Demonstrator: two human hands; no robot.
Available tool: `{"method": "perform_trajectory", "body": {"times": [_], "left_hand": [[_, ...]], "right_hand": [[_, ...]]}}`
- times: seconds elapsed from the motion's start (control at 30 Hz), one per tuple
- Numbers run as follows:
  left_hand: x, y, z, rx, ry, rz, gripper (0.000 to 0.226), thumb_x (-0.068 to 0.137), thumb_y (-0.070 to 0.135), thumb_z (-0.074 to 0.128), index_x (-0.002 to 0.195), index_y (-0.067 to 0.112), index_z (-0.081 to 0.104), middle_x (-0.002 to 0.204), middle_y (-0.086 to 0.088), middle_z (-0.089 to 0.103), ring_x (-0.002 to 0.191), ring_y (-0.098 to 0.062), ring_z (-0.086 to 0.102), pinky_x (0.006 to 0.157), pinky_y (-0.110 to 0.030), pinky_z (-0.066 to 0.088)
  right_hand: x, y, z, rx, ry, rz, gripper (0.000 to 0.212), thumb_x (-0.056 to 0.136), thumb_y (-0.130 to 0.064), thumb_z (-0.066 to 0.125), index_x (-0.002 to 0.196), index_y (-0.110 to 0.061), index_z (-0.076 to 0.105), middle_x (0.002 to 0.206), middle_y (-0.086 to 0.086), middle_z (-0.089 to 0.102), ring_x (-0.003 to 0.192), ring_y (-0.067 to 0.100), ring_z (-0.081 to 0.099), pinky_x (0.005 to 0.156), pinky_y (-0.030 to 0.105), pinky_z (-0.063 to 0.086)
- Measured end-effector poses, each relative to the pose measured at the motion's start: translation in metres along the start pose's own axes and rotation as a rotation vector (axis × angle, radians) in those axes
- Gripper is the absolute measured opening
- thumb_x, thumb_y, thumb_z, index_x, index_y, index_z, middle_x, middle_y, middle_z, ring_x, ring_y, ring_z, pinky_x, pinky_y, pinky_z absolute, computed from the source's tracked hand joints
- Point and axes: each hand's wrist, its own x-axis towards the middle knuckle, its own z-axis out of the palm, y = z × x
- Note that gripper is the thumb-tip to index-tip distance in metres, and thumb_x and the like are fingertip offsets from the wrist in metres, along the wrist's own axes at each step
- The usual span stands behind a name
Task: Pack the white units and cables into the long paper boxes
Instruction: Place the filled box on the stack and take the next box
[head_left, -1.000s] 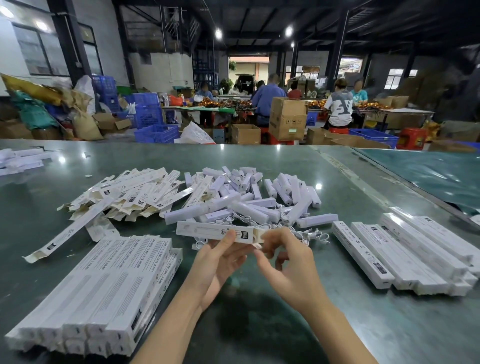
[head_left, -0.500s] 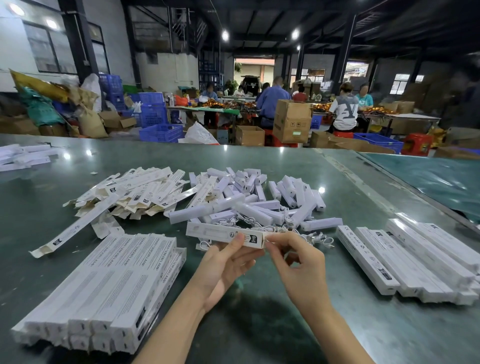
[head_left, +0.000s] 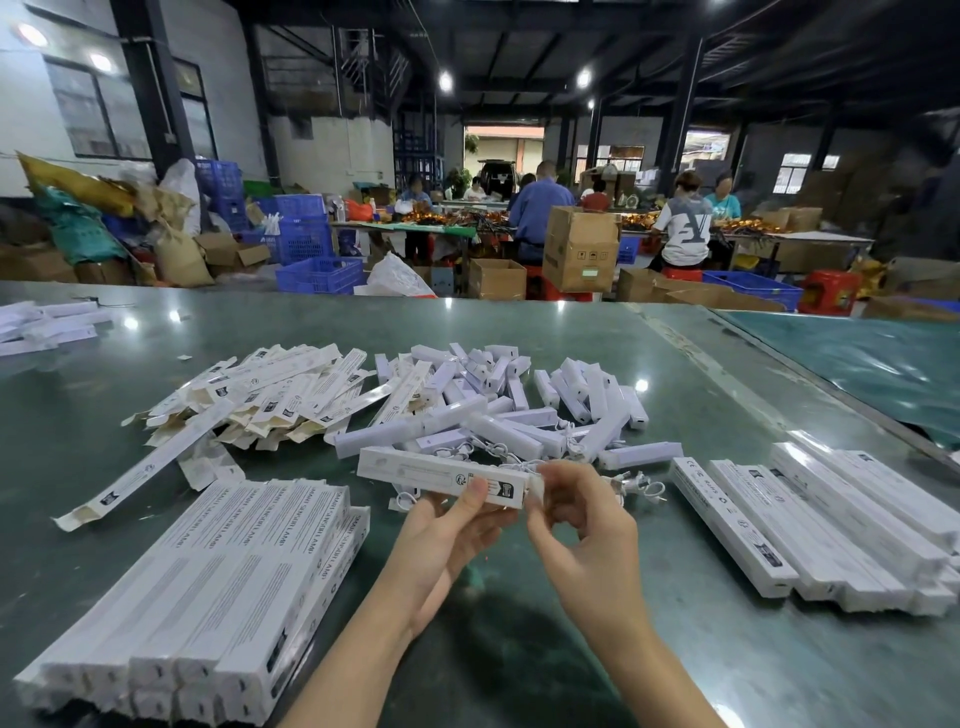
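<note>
On your far left, the stack of closed boxes (head_left: 208, 582) lies on the worktop (head_left: 519, 649) in tidy rows, and behind it sits the heap of flat, unfilled boxes (head_left: 270, 395), one long blank trailing out toward you. Neither pile has shifted over the last second.

Your left hand (head_left: 441, 540) holds the long paper box (head_left: 441, 475) from beneath, thumb pressed on its top face near the printed end, fingers curled under it. That grip is as it was a second ago, though the box has tilted a little, its far end now lower to the left.

Your right hand (head_left: 582, 525) has changed most: it has closed in on the right end of the box, and its fingertips (head_left: 543, 486) now pinch the small end flap. I judge you are tucking that flap shut, so this box is nearly finished; whether a unit and cable are inside I cannot tell.

Just behind your hands, the loose white units (head_left: 519, 410) and coiled cables (head_left: 493, 452) lie mixed in a pile, still plenty of them to pack.

To your right, a second group of filled boxes (head_left: 831, 525) lies side by side, a likely place for this one once it is sealed.
</note>
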Motion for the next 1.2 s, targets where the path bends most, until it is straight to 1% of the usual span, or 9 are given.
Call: {"method": "perform_trajectory", "body": {"times": [0.1, 0.2, 0.33, 0.47, 0.7, 0.77, 0.87, 1.03, 1.2], "left_hand": [[0.001, 0.001, -0.002, -0.011, 0.005, 0.014, 0.047, 0.082, 0.026, 0.063, 0.121, -0.001, 0.062, 0.116, -0.022, 0.069, 0.094, -0.028, 0.069, 0.077, -0.026, 0.052], [0.002, 0.0, -0.003, -0.022, 0.006, 0.018, 0.048, 0.082, 0.025, 0.064, 0.121, -0.002, 0.062, 0.114, -0.022, 0.07, 0.092, -0.028, 0.07, 0.083, -0.031, 0.053], [0.003, -0.001, -0.002, 0.001, -0.004, 0.034, 0.045, 0.082, 0.026, 0.064, 0.118, -0.001, 0.063, 0.11, -0.021, 0.072, 0.088, -0.027, 0.073, 0.092, -0.039, 0.05], [0.003, 0.0, -0.004, -0.001, -0.01, 0.021, 0.047, 0.083, 0.026, 0.062, 0.121, -0.001, 0.061, 0.112, -0.021, 0.071, 0.089, -0.026, 0.073, 0.083, -0.03, 0.053], [0.001, 0.001, -0.006, 0.028, -0.012, 0.009, 0.055, 0.083, 0.027, 0.063, 0.129, -0.002, 0.056, 0.116, -0.021, 0.069, 0.1, -0.033, 0.07, 0.101, -0.045, 0.047], [0.0, 0.001, -0.007, 0.03, -0.013, 0.008, 0.057, 0.081, 0.027, 0.065, 0.13, -0.001, 0.054, 0.116, -0.021, 0.07, 0.1, -0.032, 0.07, 0.093, -0.039, 0.054], [0.0, 0.001, -0.007, 0.031, -0.014, 0.006, 0.058, 0.079, 0.027, 0.066, 0.13, 0.001, 0.053, 0.115, -0.018, 0.07, 0.096, -0.027, 0.071, 0.079, -0.028, 0.056], [0.001, 0.0, -0.009, 0.031, -0.02, 0.014, 0.054, 0.08, 0.025, 0.065, 0.128, 0.004, 0.053, 0.117, -0.019, 0.07, 0.096, -0.028, 0.07, 0.087, -0.033, 0.054], [0.002, 0.0, -0.009, 0.025, -0.019, 0.037, 0.046, 0.077, 0.026, 0.067, 0.119, 0.009, 0.057, 0.112, -0.015, 0.072, 0.092, -0.025, 0.072, 0.079, -0.028, 0.056]], "right_hand": [[0.0, -0.003, 0.002, 0.064, -0.017, 0.042, 0.019, 0.084, -0.01, 0.067, 0.1, -0.02, 0.068, 0.091, -0.006, 0.066, 0.083, 0.016, 0.066, 0.073, 0.026, 0.054], [0.001, -0.004, 0.004, 0.227, 0.004, 0.235, 0.021, 0.086, -0.002, 0.068, 0.095, -0.02, 0.073, 0.09, 0.002, 0.071, 0.082, 0.019, 0.067, 0.072, 0.034, 0.056], [0.004, -0.006, 0.002, 0.42, -0.015, 0.417, 0.018, 0.087, 0.001, 0.064, 0.097, -0.012, 0.072, 0.086, 0.01, 0.073, 0.074, 0.012, 0.065, 0.064, 0.021, 0.053], [0.007, -0.006, -0.002, 0.491, -0.021, 0.474, 0.016, 0.087, -0.002, 0.064, 0.098, -0.01, 0.073, 0.086, 0.01, 0.074, 0.07, 0.011, 0.064, 0.066, 0.021, 0.054], [0.008, -0.003, -0.003, 0.536, -0.062, 0.557, 0.02, 0.084, -0.001, 0.067, 0.101, -0.01, 0.072, 0.096, 0.012, 0.073, 0.08, 0.014, 0.065, 0.067, 0.021, 0.053], [0.01, -0.003, -0.005, 0.552, -0.096, 0.59, 0.021, 0.083, -0.001, 0.067, 0.101, -0.011, 0.072, 0.099, 0.01, 0.074, 0.081, 0.013, 0.066, 0.068, 0.02, 0.053], [0.01, -0.003, -0.009, 0.574, -0.139, 0.6, 0.026, 0.076, -0.005, 0.071, 0.102, -0.008, 0.071, 0.099, 0.01, 0.074, 0.08, 0.014, 0.065, 0.067, 0.021, 0.053], [0.008, -0.002, -0.005, 0.571, -0.113, 0.595, 0.021, 0.079, 0.005, 0.069, 0.096, -0.007, 0.071, 0.089, 0.01, 0.072, 0.068, 0.012, 0.061, 0.064, 0.02, 0.052], [0.004, -0.003, 0.001, 0.525, -0.054, 0.497, 0.018, 0.08, 0.004, 0.069, 0.094, -0.007, 0.071, 0.078, 0.004, 0.07, 0.06, 0.01, 0.056, 0.063, 0.019, 0.05]]}}
